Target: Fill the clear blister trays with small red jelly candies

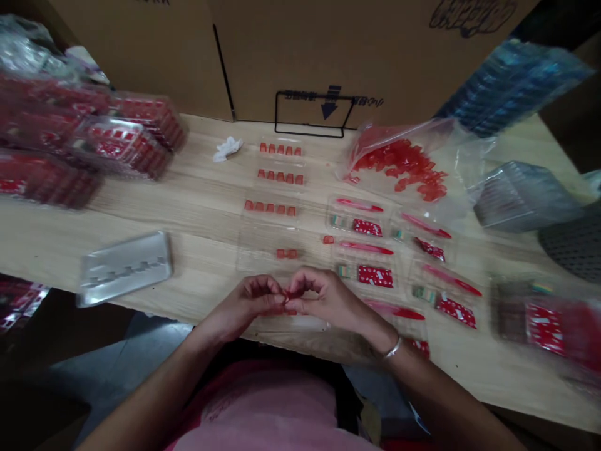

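You're at a pale wood counter (pixel 197 213), a big cardboard carton (pixel 141 62) standing right behind it. Over on your left, stacked clear blister trays (pixel 119 147) sit packed with red goods. On your right, a clear zip bag (pixel 399 163) lies heaped with small red pieces, beside open clear trays (pixel 359 216) laid out with slim red sticks and red printed packets (pixel 367 227). Straight ahead, small red cubes (pixel 280 176) line up in neat rows. A silvery tray (pixel 124 260) lies nearer your left, with a crumpled white tissue (pixel 228 149) further up the counter.

Down front, your left hand (pixel 246 300) and right hand (pixel 323 297), a bangle (pixel 391 347) on that wrist, meet low over the counter. Your fingertips (pixel 295 289) close together, both pinching one tiny red piece (pixel 285 299), mostly hidden. Good call, keeping that grip right at the tips!
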Available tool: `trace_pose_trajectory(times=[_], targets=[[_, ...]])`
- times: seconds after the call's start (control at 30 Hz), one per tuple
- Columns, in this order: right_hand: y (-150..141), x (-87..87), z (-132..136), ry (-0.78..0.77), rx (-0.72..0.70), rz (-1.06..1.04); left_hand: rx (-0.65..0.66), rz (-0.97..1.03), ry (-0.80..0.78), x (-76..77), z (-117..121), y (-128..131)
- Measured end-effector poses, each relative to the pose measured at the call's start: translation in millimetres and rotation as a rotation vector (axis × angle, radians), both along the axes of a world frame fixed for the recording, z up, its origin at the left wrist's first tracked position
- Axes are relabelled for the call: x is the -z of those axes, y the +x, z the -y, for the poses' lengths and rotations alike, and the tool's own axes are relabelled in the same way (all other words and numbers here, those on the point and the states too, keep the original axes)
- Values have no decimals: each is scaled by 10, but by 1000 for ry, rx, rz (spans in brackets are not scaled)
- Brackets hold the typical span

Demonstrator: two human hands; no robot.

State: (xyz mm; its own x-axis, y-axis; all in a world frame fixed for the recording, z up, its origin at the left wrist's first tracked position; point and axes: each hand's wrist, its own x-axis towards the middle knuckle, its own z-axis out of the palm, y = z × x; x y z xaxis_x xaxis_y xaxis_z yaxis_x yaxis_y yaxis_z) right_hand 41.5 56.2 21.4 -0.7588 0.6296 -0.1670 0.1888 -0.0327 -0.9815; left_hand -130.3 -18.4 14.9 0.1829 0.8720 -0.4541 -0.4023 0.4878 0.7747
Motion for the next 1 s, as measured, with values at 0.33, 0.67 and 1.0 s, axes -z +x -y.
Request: trace_pose_trajectory(times=[0.33, 0.67, 1.0], targets=[[-235, -30, -29, 668, 47, 59, -88, -213, 62, -91, -62, -122], [-637, 75, -458, 954, -172, 349, -90, -1220, 639, 264, -242, -492], [523, -45, -735, 892, 264, 504, 279, -1623, 728, 170, -777, -666]])
